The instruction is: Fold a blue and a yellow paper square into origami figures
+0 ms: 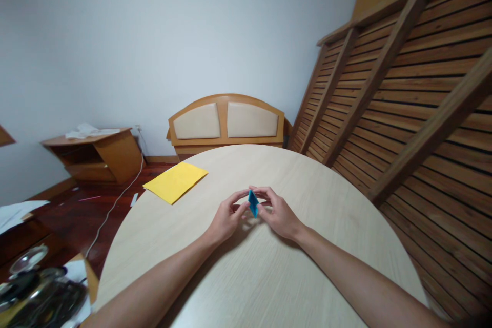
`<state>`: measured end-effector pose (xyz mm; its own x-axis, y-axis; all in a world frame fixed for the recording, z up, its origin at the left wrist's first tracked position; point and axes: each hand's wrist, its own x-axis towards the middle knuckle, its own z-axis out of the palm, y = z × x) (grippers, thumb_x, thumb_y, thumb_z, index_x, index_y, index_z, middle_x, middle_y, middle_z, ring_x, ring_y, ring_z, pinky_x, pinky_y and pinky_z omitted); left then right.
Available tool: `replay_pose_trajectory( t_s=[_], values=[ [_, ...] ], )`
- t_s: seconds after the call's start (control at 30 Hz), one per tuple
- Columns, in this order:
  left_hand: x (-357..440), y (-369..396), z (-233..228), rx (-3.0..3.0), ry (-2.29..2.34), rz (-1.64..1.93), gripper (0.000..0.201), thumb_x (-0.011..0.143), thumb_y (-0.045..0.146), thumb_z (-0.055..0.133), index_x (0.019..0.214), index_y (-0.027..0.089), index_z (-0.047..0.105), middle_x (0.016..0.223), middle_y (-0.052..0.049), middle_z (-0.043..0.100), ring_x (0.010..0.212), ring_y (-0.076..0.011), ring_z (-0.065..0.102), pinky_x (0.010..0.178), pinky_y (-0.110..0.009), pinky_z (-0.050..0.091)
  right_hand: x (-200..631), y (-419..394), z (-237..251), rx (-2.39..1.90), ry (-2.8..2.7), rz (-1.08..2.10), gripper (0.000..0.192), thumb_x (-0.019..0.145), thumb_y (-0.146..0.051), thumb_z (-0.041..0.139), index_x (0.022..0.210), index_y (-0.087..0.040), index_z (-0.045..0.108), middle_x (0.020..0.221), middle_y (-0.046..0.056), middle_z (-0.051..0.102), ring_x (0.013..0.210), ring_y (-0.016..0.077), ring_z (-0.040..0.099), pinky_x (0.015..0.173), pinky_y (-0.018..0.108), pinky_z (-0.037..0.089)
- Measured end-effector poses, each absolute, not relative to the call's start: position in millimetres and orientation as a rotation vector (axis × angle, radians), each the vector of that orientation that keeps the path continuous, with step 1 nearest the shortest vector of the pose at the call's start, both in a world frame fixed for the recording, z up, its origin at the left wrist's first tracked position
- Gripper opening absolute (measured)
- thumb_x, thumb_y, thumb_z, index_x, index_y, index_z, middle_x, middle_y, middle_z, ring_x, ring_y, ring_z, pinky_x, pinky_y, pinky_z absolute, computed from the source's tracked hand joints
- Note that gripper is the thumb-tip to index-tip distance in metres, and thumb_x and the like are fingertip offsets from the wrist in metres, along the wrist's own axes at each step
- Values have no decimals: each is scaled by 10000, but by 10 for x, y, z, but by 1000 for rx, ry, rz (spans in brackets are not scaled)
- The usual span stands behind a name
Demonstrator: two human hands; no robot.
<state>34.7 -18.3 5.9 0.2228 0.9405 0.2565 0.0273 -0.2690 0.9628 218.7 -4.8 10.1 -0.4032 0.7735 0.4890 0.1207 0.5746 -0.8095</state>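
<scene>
A small piece of folded blue paper (252, 203) is held between both hands, a little above the middle of the round table (300, 277). Its shape is a narrow diamond with a darker fold down the inside. My left hand (227, 216) pinches its left edge between thumb and fingers. On the other side, my right hand (280, 214) grips the right edge, thumb in front and fingers behind. Fingertips of both hands come close together at the top of the paper, and some fingers are hidden behind it.
A yellow sheet or stack of paper (176, 182) lies at the table's left back edge. Beyond stands a headboard (223, 120); a slatted wooden frame (384, 102) leans at right. A low cabinet (115, 156) and a white cable (115, 204) are at left.
</scene>
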Motion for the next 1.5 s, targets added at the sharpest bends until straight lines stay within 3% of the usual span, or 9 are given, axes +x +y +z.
replay_pose_trajectory(
  t_s=[0.57,0.73,1.17,1.5],
  values=[
    [332,-188,59,1621,889,1201,516,923,513,570,1349,222,577,1355,-128,593,947,-207,655,659,-259,558,2229,-43,115,-730,-1873,893,339,933,-166,451,1244,-256,554,1426,85,542,1283,201,544,966,399,540],
    [314,-185,64,1622,873,1212,517,920,529,565,1332,219,589,1390,-133,565,986,-220,644,643,-247,554,2236,-11,115,-691,-1923,736,374,936,-135,426,1246,-267,588,1379,61,581,1298,194,527,1080,425,450],
    [277,-131,38,1520,829,1242,534,842,584,648,1212,201,684,1416,-144,545,1040,-269,632,633,-262,543,2263,46,93,-634,-1985,607,412,878,-54,444,1132,-268,687,1352,42,609,1284,190,534,1104,418,409],
    [304,-147,36,1496,863,1244,466,796,457,750,1176,201,665,1440,-146,514,958,-218,666,624,-238,517,2268,66,74,-684,-2048,568,412,870,-54,467,1109,-267,726,1402,53,561,1328,210,489,1138,440,371]
  ],
)
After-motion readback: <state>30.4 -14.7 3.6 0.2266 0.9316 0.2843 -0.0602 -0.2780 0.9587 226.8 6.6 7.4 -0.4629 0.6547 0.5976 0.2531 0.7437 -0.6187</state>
